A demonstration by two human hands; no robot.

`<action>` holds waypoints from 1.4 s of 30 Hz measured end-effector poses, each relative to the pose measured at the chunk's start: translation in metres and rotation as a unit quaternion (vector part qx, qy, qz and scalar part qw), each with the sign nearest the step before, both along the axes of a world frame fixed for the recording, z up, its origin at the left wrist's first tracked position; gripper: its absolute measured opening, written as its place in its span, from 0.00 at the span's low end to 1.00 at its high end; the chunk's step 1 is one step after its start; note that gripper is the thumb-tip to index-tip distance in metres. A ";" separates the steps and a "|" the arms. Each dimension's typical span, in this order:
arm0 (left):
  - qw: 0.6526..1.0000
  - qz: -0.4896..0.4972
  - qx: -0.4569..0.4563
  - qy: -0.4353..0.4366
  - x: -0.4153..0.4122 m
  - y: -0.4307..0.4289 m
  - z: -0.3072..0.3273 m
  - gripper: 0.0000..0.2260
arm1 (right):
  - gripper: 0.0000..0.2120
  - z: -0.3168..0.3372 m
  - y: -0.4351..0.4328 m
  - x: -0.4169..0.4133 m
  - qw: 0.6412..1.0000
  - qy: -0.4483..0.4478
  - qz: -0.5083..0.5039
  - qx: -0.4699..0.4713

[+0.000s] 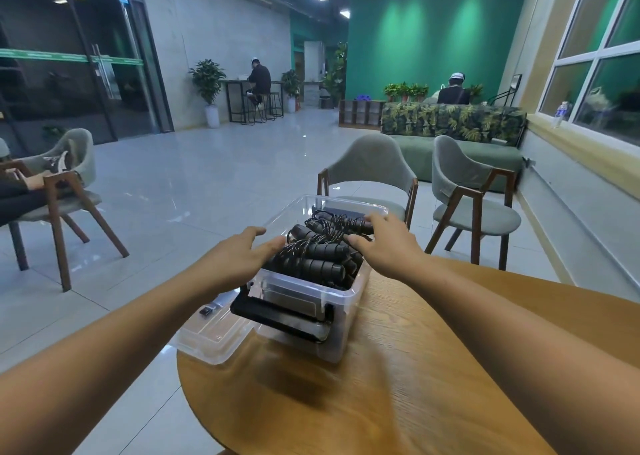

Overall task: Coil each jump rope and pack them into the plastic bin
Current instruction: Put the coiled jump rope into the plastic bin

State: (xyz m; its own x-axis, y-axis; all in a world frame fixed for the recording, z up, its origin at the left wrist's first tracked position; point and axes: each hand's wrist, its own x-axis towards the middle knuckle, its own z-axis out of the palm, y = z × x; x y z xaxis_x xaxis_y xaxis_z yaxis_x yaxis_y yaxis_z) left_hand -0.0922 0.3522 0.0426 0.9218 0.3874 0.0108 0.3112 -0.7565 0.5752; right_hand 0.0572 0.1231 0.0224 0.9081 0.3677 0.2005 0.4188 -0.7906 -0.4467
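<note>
Clear bin (347, 304) holds jump ropes (318, 251); left hand (239, 254), right hand (388, 244) seemingly press them flat-fingered.

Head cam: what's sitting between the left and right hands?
In the head view, black jump ropes, heaped in the clear plastic bin, fill the stretch between the left hand and the right hand.

Round wooden table (433, 395) bearing plastic bin (348, 311) and clear lid (211, 338)

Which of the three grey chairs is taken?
The chair at the far left: part of a person rests across its seat, while the middle chair and the right chair have bare seats.
</note>
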 end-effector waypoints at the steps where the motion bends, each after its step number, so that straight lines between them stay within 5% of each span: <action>1: 1.000 0.007 -0.009 -0.004 0.002 -0.002 -0.002 0.34 | 0.31 -0.006 -0.001 0.004 1.000 0.006 -0.015 0.009; 6: 0.999 0.032 -0.018 -0.010 0.017 0.000 -0.011 0.41 | 0.30 -0.022 -0.007 0.009 0.974 0.105 -0.083 0.182; 15: 0.999 0.031 -0.016 -0.003 0.035 0.000 -0.015 0.50 | 0.12 -0.019 -0.014 0.002 0.846 0.329 -0.084 0.410; 21: 1.000 -0.018 0.023 -0.009 0.064 -0.013 -0.011 0.33 | 0.14 -0.023 -0.046 -0.014 0.815 0.371 -0.092 0.436; 26: 0.996 -0.078 0.043 0.011 0.097 -0.035 -0.006 0.38 | 0.14 -0.028 -0.081 -0.040 0.799 0.376 -0.103 0.458; 30: 0.985 -0.163 0.038 0.029 0.123 -0.067 -0.003 0.27 | 0.15 -0.031 -0.112 -0.061 0.782 0.377 -0.116 0.482; 34: 0.970 -0.225 0.091 0.025 0.145 -0.106 -0.005 0.36 | 0.12 -0.033 -0.143 -0.086 0.765 0.372 -0.131 0.509; 42: 0.938 -0.311 0.149 -0.029 0.158 -0.174 -0.009 0.37 | 0.15 -0.029 -0.184 -0.128 0.743 0.370 -0.137 0.541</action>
